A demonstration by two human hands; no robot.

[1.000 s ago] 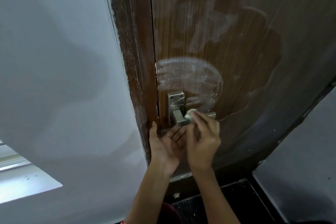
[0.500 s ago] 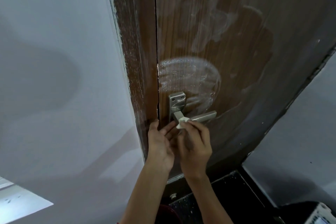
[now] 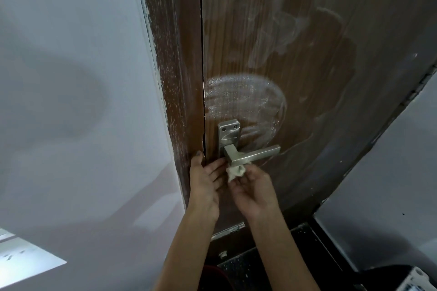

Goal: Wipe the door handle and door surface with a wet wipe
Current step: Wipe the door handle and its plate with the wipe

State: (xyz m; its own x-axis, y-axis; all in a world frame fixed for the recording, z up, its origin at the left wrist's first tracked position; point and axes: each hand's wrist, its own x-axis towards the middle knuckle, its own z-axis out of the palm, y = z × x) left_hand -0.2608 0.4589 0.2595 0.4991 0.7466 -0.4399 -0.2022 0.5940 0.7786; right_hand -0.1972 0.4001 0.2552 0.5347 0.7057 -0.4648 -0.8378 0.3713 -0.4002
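The brown wood-grain door (image 3: pixel 295 78) runs past the top edge, its upper part out of sight. The lower stretch of the brushed-metal lever handle's backplate (image 3: pixel 228 133) is hidden behind the lever and the hands. Most of the crumpled white wet wipe (image 3: pixel 235 170) is covered by the right hand's (image 3: pixel 254 192) curled fingers; how much is bunched inside cannot be told. A white object (image 3: pixel 417 281) at the lower right corner is cropped by the edge and unidentifiable. A dark red shape (image 3: pixel 214 277) below the forearms is cut off and unclear.
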